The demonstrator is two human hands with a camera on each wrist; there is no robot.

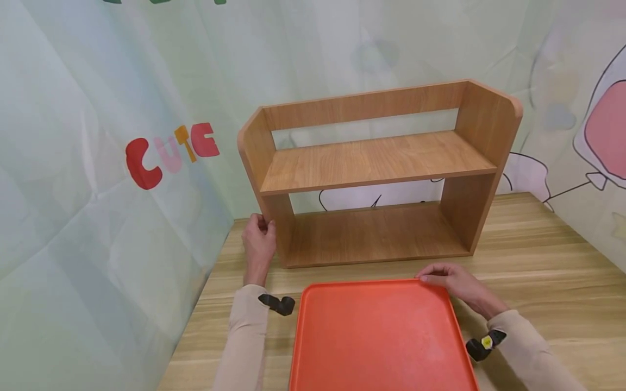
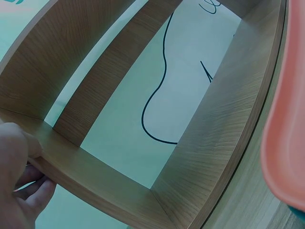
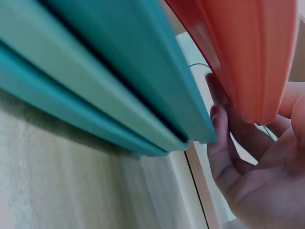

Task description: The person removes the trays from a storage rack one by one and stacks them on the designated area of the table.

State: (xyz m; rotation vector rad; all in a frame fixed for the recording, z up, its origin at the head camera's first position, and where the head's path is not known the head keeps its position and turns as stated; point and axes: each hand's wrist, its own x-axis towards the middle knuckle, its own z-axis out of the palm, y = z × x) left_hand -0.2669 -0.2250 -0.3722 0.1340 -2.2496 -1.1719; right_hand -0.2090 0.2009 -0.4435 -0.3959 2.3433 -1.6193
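Observation:
A two-tier wooden shelf [image 1: 381, 160] stands upright toward the back of the table. At its left side panel, my left hand [image 1: 259, 241] pinches the front edge; thumb and bent fingers meet that board in the left wrist view, where the shelf [image 2: 224, 109] fills much of the picture. My right hand [image 1: 457, 282] grips the far right corner of an orange-red tray [image 1: 376, 331], thumb on top of the rim. From the right wrist view, its fingers [image 3: 238, 129] reach beneath the tray's edge. Under the orange tray lie a teal tray [image 3: 128, 52] and a pale green tray [image 3: 86, 81], stacked.
The wood-grain table [image 1: 552, 260] extends to the right of the shelf and tray. A printed cloth backdrop [image 1: 122, 244] hangs close along the left and back sides. Each sleeve carries a small black camera, such as the left one [image 1: 281, 305].

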